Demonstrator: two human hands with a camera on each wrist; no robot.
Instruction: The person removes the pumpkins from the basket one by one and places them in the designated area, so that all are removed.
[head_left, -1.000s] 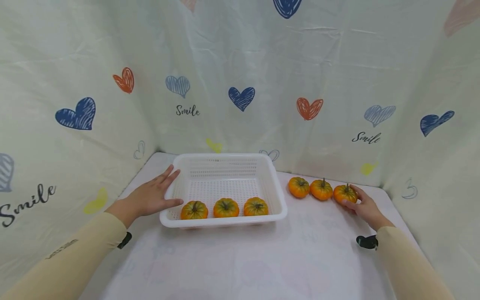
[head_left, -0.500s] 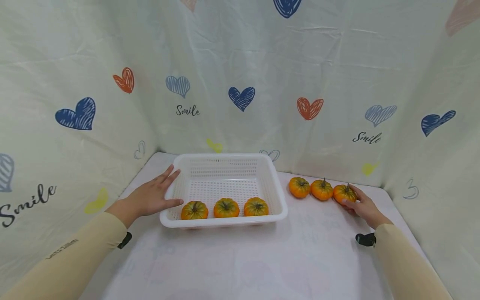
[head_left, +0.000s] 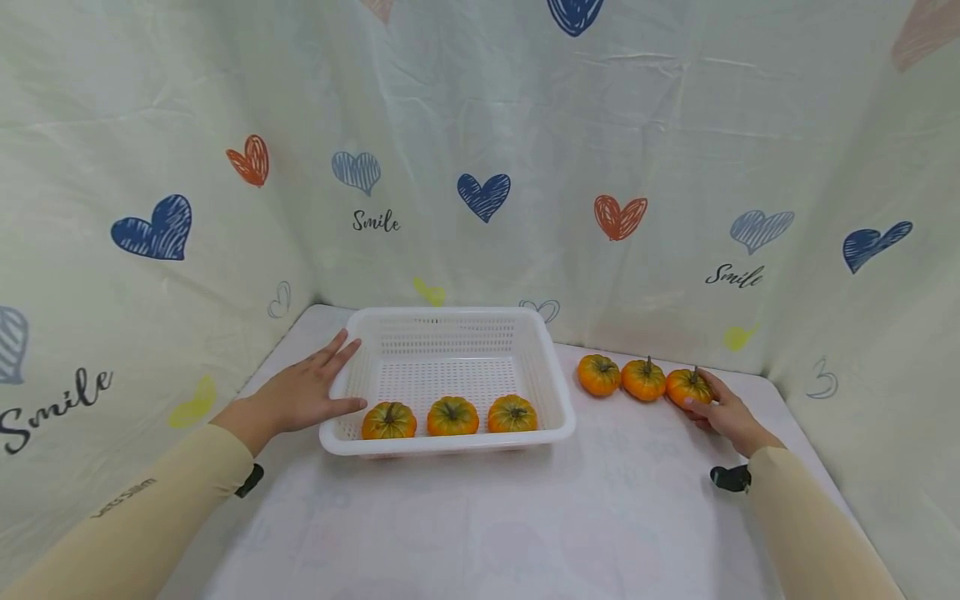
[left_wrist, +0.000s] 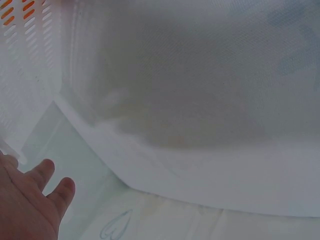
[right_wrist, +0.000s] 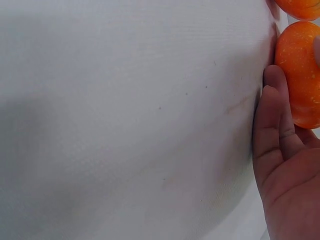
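My left hand [head_left: 303, 392] rests on the left rim of a white plastic basket [head_left: 450, 447], its fingers straight and spread. In the left wrist view, that hand [left_wrist: 35, 195] shows at the lower left beside the slotted basket wall [left_wrist: 25, 75]. At the right, my right hand [head_left: 731, 414] grips a small orange pumpkin [head_left: 686, 388] with a green stem, thumb in front and fingers behind. The right wrist view has the hand's [right_wrist: 285, 165] fingers curved along the pumpkin [right_wrist: 297, 75], which sits on the table.
Along the basket's near side lie three small pumpkins: a left one [head_left: 388, 421], a middle one [head_left: 452, 416] and a right one [head_left: 512, 413]. Two more, a pumpkin [head_left: 598, 375] and its neighbour [head_left: 643, 380], stand left of the gripped one. A patterned curtain [head_left: 525, 125] hangs behind the white table [head_left: 480, 525].
The right wrist has shifted slightly to the left, the hand staying at the same pumpkin. The left hand, the basket and the other pumpkins have not visibly moved.
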